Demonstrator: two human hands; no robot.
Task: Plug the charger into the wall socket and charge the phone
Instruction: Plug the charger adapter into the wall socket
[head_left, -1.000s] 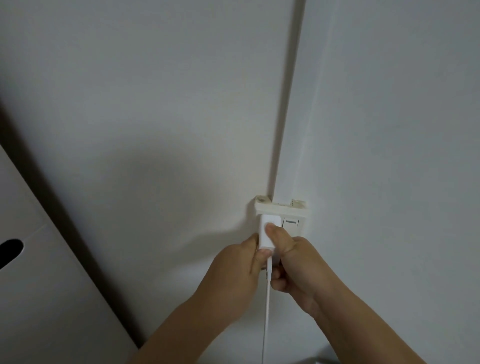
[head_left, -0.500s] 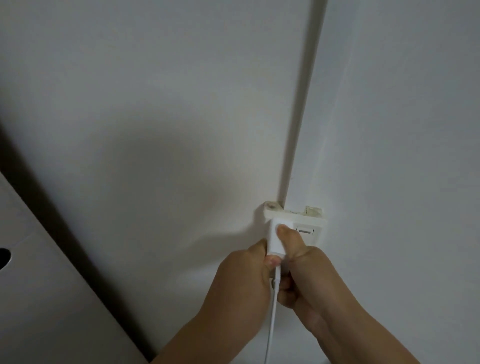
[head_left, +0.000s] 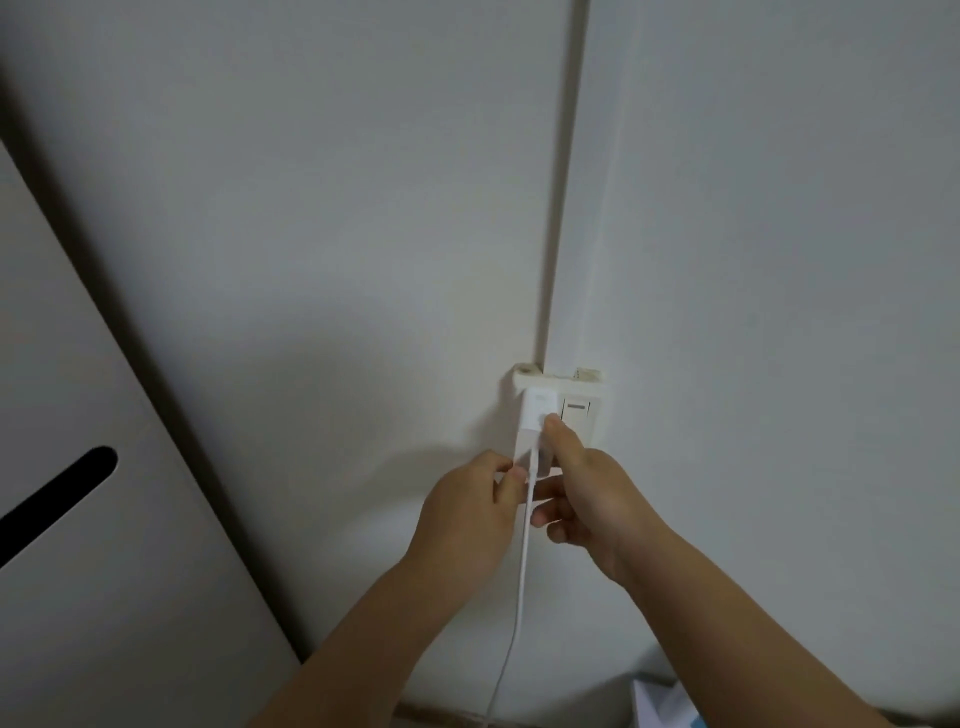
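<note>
A white charger (head_left: 536, 411) sits in the left half of the white wall socket plate (head_left: 595, 434). Its white cable (head_left: 521, 571) hangs straight down and leaves the frame at the bottom. My right hand (head_left: 587, 493) has its thumb pressed on the charger's lower right edge, and its fingers curl below the charger. My left hand (head_left: 465, 512) pinches the cable just under the charger. No phone is in view.
A rocker switch (head_left: 577, 410) occupies the right half of the plate. A vertical wall edge (head_left: 563, 208) runs up from the socket. A pale cabinet with a dark slot handle (head_left: 57, 493) stands at the left. A white and blue object (head_left: 658, 707) lies at the bottom right.
Both hands have slid down from the charger body. The left hand now holds the cable, and only the right thumb stays on the charger. The view has shifted, showing the cabinet's slot again.
</note>
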